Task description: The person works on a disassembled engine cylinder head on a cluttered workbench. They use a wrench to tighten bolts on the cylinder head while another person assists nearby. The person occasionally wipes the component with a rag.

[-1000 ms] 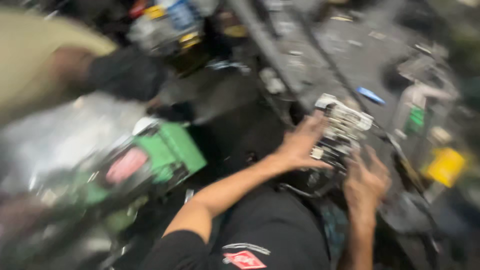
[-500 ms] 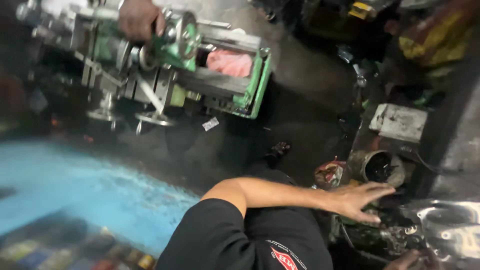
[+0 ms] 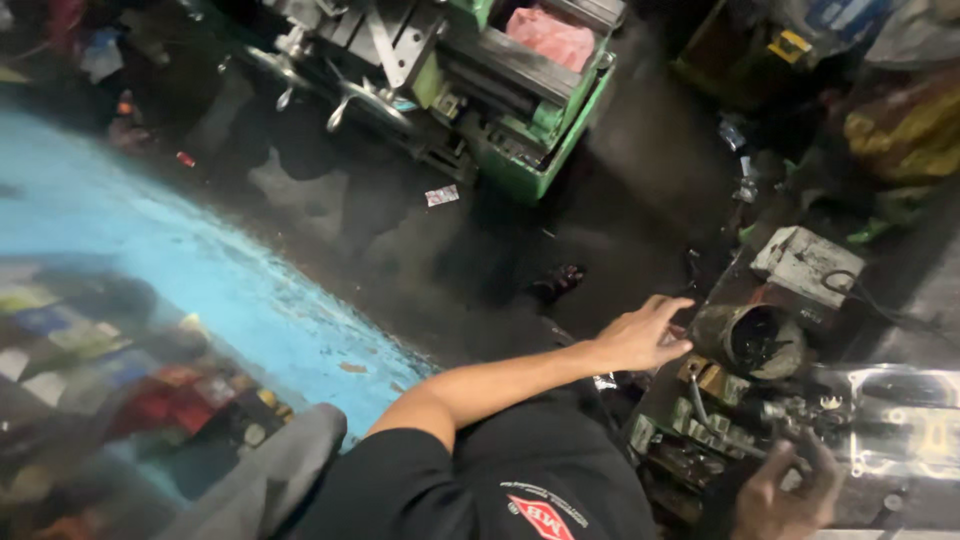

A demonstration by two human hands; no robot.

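Where machine ends, white wrapper (image 3: 441, 195)

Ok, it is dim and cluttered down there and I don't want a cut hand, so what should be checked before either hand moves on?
1. Left hand free: ok, fingers spread, nothing in it, hovering beside the grimy metal can.
2. Right hand grip: cannot tell, it is dark and blurred among the small metal parts.
3. What is inside the can: cannot tell, the opening is black.
4. Lighting on the cluttered bench: not ok, mostly in shadow.
5. Cable by the grey box: not ok, it trails loosely near the work spot.
6. Green lathe distance: ok, well away from both hands.
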